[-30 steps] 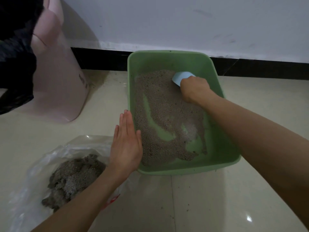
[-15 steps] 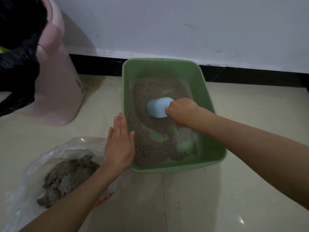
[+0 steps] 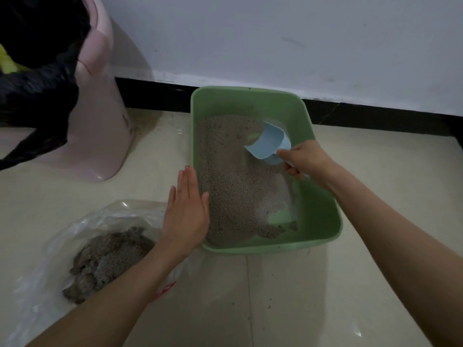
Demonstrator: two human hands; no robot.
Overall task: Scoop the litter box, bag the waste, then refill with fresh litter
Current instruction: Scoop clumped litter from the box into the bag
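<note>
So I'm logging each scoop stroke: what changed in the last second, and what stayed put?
The right hand drew the blue scoop from the box's far end toward the middle, then back to the far right side, its mouth now turned up. Its grip on the handle held. The left hand stayed flat against the green litter box; the clear bag of waste did not move.

The single head-worn wide-angle view looked forward and steeply down from above the person's own forearms, close over the green litter box (image 3: 323,196) on the floor (image 3: 275,296), facing the white wall (image 3: 275,41) with its dark baseboard (image 3: 155,96) behind
</note>
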